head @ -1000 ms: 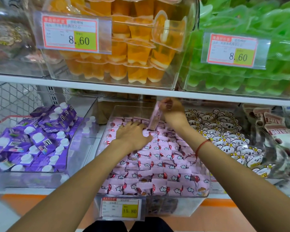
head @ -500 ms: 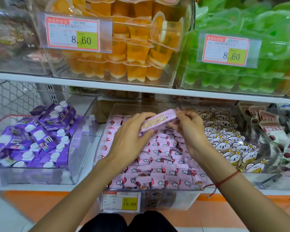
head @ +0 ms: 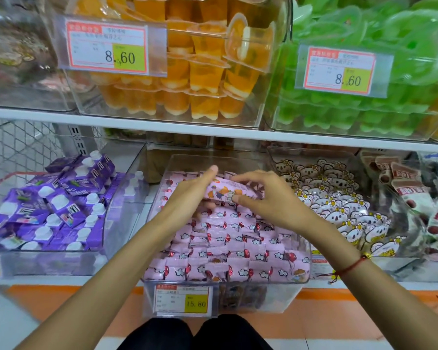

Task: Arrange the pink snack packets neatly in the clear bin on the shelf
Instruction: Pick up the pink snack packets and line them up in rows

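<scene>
I see two bare forearms with no sleeves reaching the wrists. My left hand [head: 187,198] wears nothing: no ring, no watch, no band. My right hand [head: 271,198] is likewise bare, but at its wrist sits a thin red string bracelet [head: 352,267] with a small gold-coloured bead and a knotted, dangling tail. At the bottom edge, dark black trousers [head: 195,332] cover my legs.

view: head, 1 camera | faces: forward and down | near: clear bin [head: 276,280] on lower shelf
</scene>
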